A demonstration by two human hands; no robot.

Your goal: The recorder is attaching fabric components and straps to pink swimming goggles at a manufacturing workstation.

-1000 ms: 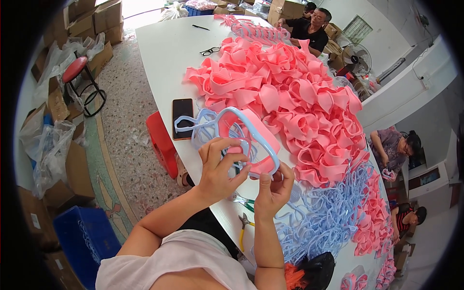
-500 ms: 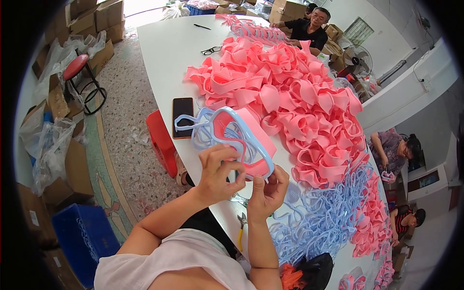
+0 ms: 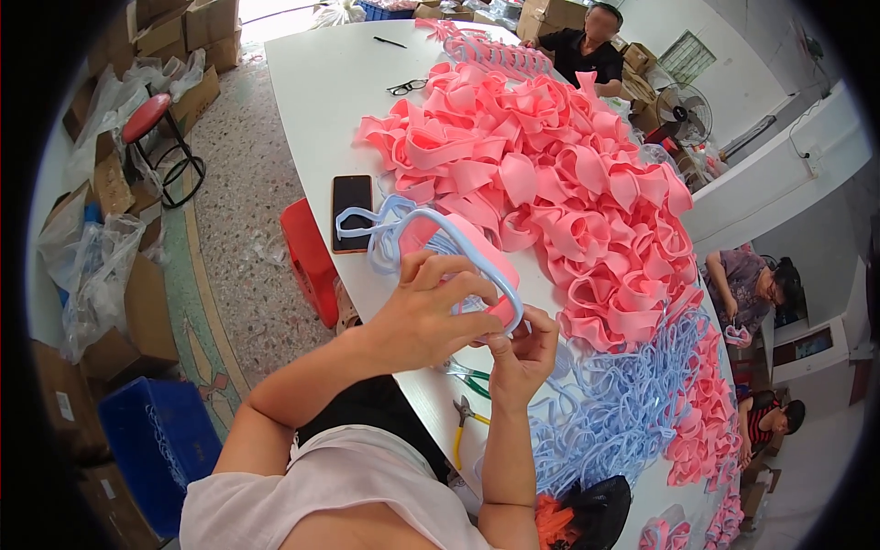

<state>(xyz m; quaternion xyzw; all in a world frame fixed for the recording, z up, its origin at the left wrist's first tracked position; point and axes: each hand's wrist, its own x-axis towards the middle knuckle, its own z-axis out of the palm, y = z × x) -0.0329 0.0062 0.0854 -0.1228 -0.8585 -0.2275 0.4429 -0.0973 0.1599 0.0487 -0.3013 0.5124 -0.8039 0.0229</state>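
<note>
Grip of the right hand (image 3: 524, 356) is a pinch, thumb against fingers, at the near end of a pink band (image 3: 500, 263) edged with a light blue strip (image 3: 465, 235); the left hand (image 3: 417, 316) reaches across to that same end, fingers bent over it, though I cannot tell whether its thumb and fingertips close on anything; the band stands out over the bench (image 3: 316, 110), a little in from the left edge, its far end curving away from the hands; just beside it is a bundle of light blue cords (image 3: 383, 247), one loop showing across a dark phone (image 3: 352, 194) that lies along the left edge; farther up the bench are glasses (image 3: 407, 87), then a pen (image 3: 390, 42) near the far left corner; a large heap of pink bands (image 3: 559, 197) covers the middle and spreads toward the right edge; a tangle of blue cords (image 3: 605, 403) lies to the right of the right hand; by the left edge, close to the forearms, lie a green-handled tool (image 3: 474, 374) and yellow-handled pliers (image 3: 459, 437), apart from each other; a co-worker (image 3: 587, 62) in black sits by the far edge.
</note>
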